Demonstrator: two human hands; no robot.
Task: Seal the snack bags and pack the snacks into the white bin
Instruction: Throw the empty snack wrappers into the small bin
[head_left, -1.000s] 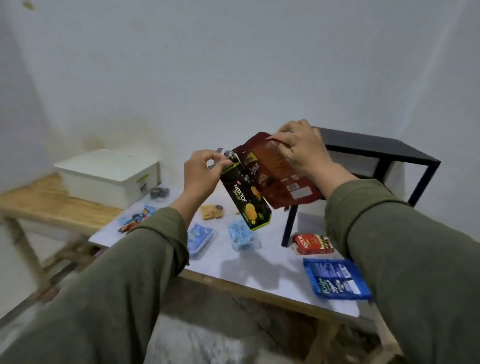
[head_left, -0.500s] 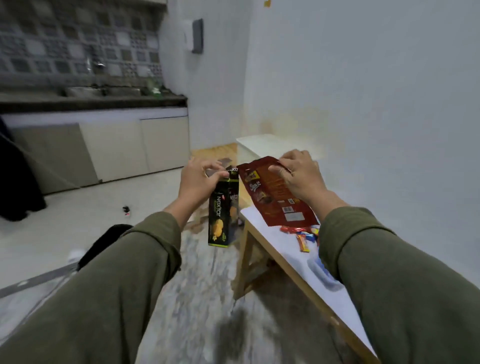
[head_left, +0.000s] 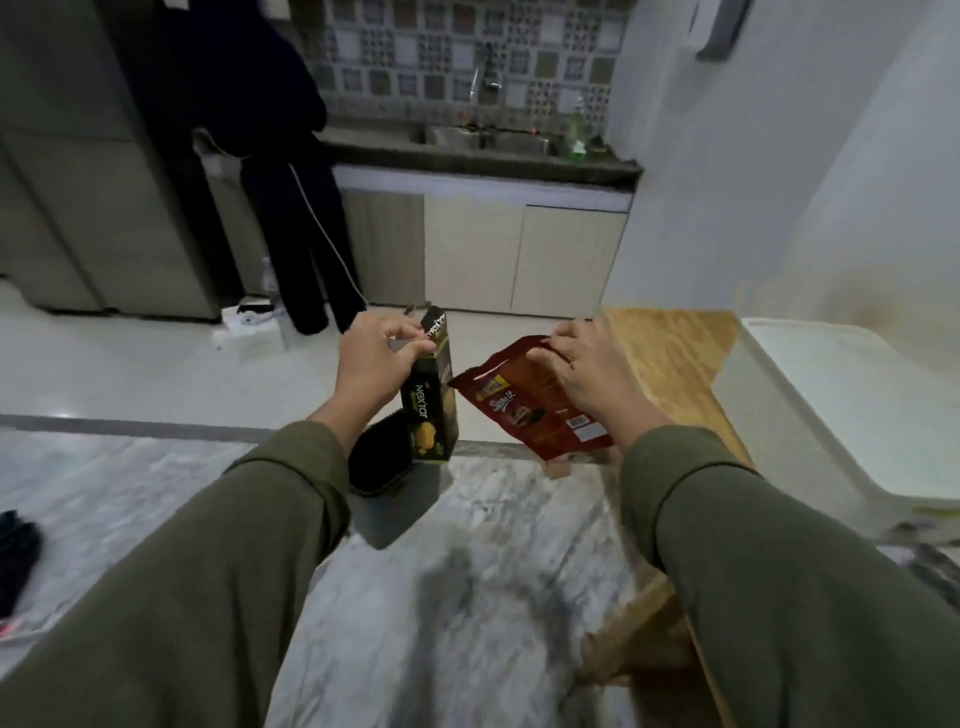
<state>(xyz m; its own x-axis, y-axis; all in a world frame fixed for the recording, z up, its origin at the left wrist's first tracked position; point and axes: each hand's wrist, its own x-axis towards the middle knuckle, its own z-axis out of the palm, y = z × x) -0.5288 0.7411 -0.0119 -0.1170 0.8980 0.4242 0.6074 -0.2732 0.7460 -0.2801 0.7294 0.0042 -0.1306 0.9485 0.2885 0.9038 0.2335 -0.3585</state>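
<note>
My left hand (head_left: 376, 356) grips the top of a black and green Nextar snack box (head_left: 434, 410), which hangs upright in front of me above the floor. My right hand (head_left: 584, 371) pinches the upper edge of a dark red snack bag (head_left: 524, 410), held tilted just right of the box. The white bin (head_left: 841, 410) with its lid on sits on the wooden table (head_left: 670, 358) at the right, beyond my right hand. Both sleeves are olive green.
A kitchen counter (head_left: 483, 156) with a sink and cream cabinets runs along the far wall. A person in dark clothes (head_left: 280, 182) stands at its left end. A black object (head_left: 376, 462) lies on the marble floor under my left hand.
My view has swung further left, away from the snack table and toward the kitchen. Both hands have kept their hold on the box and the red bag, now slightly apart.
</note>
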